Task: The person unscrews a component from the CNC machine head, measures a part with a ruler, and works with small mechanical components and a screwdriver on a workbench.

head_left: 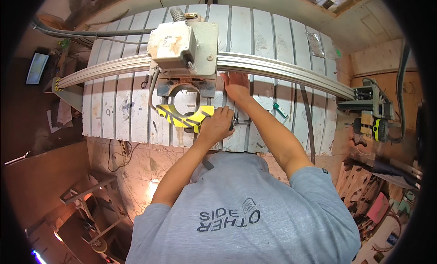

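A white slatted machine bed [123,104] lies under a curved aluminium rail [282,68]. On the rail sits a worn beige machine head [180,45], with a yellow and black striped ring guard [184,116] below it. My left hand [216,124] is closed around a small dark metal handle [235,123] right beside the guard. My right hand [235,85] lies flat on the bed just under the rail, fingers apart, holding nothing. My grey shirt fills the lower part of the view.
A small green-handled item [280,110] lies on the bed to the right. A yellow and black tool [377,129] hangs at the rail's right end. A power strip [124,148] lies on the tiled floor, a screen [37,68] stands far left, and wood scraps [373,195] are piled at the right.
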The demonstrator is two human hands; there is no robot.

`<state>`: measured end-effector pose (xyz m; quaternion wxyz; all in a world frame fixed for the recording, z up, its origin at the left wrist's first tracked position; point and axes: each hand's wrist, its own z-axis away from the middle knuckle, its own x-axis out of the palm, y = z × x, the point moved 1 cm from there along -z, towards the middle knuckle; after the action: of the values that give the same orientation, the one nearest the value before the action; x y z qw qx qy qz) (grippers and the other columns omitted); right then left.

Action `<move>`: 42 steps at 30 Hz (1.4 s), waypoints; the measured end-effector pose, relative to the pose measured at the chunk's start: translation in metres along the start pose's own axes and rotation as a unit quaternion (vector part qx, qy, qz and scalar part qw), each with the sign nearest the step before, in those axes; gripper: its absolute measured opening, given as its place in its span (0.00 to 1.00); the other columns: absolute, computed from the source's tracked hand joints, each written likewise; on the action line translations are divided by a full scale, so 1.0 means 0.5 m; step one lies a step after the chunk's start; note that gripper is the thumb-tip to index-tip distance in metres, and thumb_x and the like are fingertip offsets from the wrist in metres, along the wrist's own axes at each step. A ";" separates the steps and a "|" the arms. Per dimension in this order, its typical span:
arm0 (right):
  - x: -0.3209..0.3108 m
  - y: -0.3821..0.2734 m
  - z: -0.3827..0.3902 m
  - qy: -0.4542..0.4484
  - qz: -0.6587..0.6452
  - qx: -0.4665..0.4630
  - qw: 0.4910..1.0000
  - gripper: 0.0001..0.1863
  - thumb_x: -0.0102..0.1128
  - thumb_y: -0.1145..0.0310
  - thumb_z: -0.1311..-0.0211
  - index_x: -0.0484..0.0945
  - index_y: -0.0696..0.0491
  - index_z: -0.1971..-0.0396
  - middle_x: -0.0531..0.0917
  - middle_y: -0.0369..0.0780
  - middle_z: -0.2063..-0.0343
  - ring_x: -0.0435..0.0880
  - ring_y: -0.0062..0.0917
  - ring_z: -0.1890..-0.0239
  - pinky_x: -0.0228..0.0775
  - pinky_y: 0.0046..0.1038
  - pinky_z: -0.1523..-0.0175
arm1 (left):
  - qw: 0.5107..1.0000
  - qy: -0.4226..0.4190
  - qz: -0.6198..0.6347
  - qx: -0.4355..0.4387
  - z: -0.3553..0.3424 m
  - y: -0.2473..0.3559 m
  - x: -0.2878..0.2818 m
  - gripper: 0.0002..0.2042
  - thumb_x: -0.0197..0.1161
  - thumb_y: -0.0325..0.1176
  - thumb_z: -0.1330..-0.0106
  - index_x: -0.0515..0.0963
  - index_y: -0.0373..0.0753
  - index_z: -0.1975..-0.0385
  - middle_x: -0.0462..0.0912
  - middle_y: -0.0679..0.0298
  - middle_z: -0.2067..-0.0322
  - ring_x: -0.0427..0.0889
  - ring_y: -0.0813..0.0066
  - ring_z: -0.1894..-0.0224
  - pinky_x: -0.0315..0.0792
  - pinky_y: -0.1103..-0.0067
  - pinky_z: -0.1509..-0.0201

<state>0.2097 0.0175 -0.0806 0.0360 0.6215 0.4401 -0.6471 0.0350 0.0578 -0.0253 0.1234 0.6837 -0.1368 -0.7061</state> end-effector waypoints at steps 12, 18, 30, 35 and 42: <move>-0.058 0.055 0.085 -0.169 -0.026 0.118 0.978 0.25 0.56 0.51 0.26 0.74 0.62 0.50 0.86 0.62 0.62 0.85 0.60 0.55 0.77 0.55 0.47 | 1.000 0.004 -0.013 0.008 0.003 0.018 -0.007 0.34 0.79 0.45 0.51 0.75 0.42 0.43 0.81 0.63 0.53 0.81 0.62 0.53 0.78 0.68 0.48; -0.079 0.028 0.049 -0.069 -0.037 0.123 0.989 0.22 0.50 0.57 0.23 0.72 0.65 0.51 0.85 0.63 0.65 0.86 0.60 0.56 0.77 0.57 0.49 | 1.000 -0.016 -0.008 0.003 0.005 0.020 -0.008 0.33 0.78 0.44 0.50 0.76 0.45 0.42 0.84 0.66 0.54 0.81 0.63 0.53 0.78 0.68 0.47; -0.213 -0.001 0.155 -0.025 -0.278 0.052 0.959 0.12 0.52 0.63 0.21 0.68 0.58 0.54 0.83 0.55 0.76 0.83 0.57 0.69 0.70 0.52 0.62 | 0.999 -0.030 -0.001 -0.019 0.003 0.026 -0.017 0.32 0.79 0.47 0.49 0.77 0.48 0.42 0.84 0.66 0.53 0.82 0.64 0.50 0.77 0.68 0.44; -0.236 0.017 0.170 0.009 -0.311 0.065 0.948 0.12 0.52 0.62 0.21 0.69 0.57 0.55 0.82 0.49 0.78 0.84 0.41 0.76 0.72 0.42 0.69 | 1.000 -0.031 0.003 -0.004 0.001 0.028 -0.021 0.30 0.78 0.48 0.48 0.78 0.49 0.44 0.83 0.66 0.54 0.82 0.63 0.50 0.77 0.67 0.44; -0.306 0.123 0.205 0.090 -0.405 0.208 0.886 0.13 0.52 0.58 0.20 0.73 0.53 0.56 0.78 0.34 0.81 0.73 0.15 0.84 0.65 0.21 0.80 | 1.000 0.015 0.017 0.003 0.006 0.024 -0.011 0.23 0.74 0.50 0.43 0.81 0.48 0.49 0.83 0.66 0.55 0.83 0.64 0.50 0.77 0.68 0.45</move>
<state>0.2014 -0.1593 -0.0014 -0.3989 0.4383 0.5105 -0.6231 0.0319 0.0485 -0.0157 0.1356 0.6921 -0.1491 -0.6931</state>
